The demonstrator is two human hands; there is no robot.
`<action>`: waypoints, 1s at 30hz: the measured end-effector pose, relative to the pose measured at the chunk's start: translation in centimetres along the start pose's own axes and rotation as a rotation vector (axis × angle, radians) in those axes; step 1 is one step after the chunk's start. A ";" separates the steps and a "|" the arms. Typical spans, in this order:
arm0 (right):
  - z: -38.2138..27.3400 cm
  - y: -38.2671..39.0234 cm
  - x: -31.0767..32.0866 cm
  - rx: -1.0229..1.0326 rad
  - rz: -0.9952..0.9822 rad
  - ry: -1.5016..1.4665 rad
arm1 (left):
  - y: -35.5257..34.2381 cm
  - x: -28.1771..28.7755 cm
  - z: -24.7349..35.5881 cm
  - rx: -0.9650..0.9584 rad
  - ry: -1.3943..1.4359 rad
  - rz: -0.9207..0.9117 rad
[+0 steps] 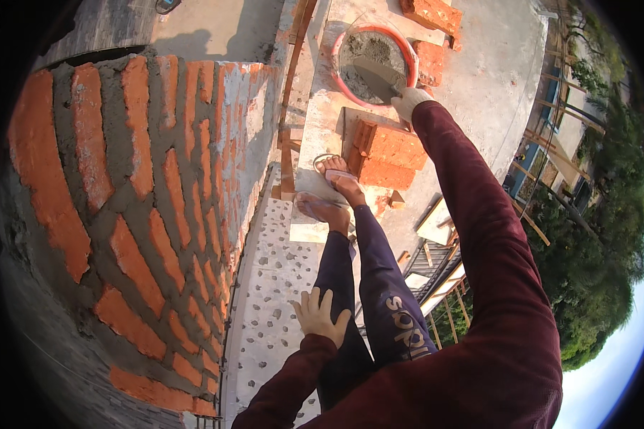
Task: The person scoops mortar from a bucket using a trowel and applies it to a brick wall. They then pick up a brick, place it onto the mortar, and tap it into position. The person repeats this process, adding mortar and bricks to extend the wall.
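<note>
My right hand (410, 102), in a pale glove, is closed at the near right rim of an orange-rimmed bucket (338, 80). It appears to grip a trowel (374, 77); the handle is hidden by the hand. The trowel's grey blade reaches into the wet mortar (368, 51) in the bucket. My left hand (320, 314), also gloved, rests on my left leg with its fingers spread and nothing in it. Just below the bucket, close to my feet, sits a stack of orange bricks (386, 150).
A brick wall (143, 214) with grey mortar joints rises on the left. More bricks (431, 61) lie beyond the bucket on the concrete platform (494, 64). My sandaled feet stand beside a wooden post (288, 161). Past the platform's right edge are poles and trees (587, 286).
</note>
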State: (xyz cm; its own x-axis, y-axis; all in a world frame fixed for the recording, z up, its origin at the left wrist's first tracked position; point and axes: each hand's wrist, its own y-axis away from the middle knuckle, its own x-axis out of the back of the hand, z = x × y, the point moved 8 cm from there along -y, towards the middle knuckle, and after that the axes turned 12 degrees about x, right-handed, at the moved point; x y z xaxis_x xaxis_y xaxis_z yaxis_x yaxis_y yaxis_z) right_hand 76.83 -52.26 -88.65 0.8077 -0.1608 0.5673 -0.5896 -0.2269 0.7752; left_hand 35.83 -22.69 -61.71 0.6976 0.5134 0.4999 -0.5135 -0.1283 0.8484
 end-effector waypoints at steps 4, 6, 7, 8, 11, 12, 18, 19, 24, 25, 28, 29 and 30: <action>0.1 4.6 2.4 -0.043 0.014 -0.027 | 0.5 -0.1 0.3 0.023 0.016 0.003; 0.6 4.7 2.7 -0.077 0.012 -0.011 | 0.4 -0.1 0.5 0.018 0.015 -0.006; 1.4 3.5 1.5 -0.083 0.007 -0.003 | 0.2 0.1 0.3 0.007 0.011 -0.006; 2.1 2.1 0.4 -0.086 0.002 0.005 | 0.1 0.2 0.1 -0.003 0.008 -0.006; 1.1 0.0 -1.3 -0.096 -0.035 -0.185 | 0.2 0.5 -0.2 -0.002 0.014 0.016; 0.6 -0.1 -1.7 -0.124 -0.024 -0.326 | 0.2 0.4 -0.1 -0.002 0.023 0.005; -1.7 -1.1 -4.3 -0.086 0.066 -0.835 | 0.1 0.6 -0.6 -0.010 -0.004 -0.002; -1.9 -1.2 -4.9 -0.088 0.079 -0.832 | 0.1 0.5 -0.8 -0.011 -0.010 -0.005; -2.1 -0.9 -6.3 -0.008 0.241 -0.871 | -0.1 0.8 -0.8 -0.003 -0.038 -0.014; -2.6 0.1 -6.1 -0.005 0.254 -0.922 | -0.2 0.8 -0.8 -0.002 -0.041 -0.018; -2.7 1.9 -6.4 0.008 0.280 -1.057 | -0.2 1.0 -0.7 -0.020 -0.048 -0.024; -2.4 2.4 -6.5 -0.010 0.286 -1.079 | -0.3 1.1 -0.5 -0.031 -0.051 -0.019; -2.1 3.2 -6.5 -0.026 0.332 -1.089 | -0.4 1.0 -0.5 -0.041 -0.050 -0.014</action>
State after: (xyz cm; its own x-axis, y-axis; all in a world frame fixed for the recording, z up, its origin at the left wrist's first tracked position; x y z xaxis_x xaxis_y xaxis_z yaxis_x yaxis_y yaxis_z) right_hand 69.72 -49.91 -89.28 0.1782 -0.9607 0.2127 -0.7645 0.0009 0.6447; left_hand 36.54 -21.71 -61.65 0.7285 0.4714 0.4970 -0.5230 -0.0859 0.8480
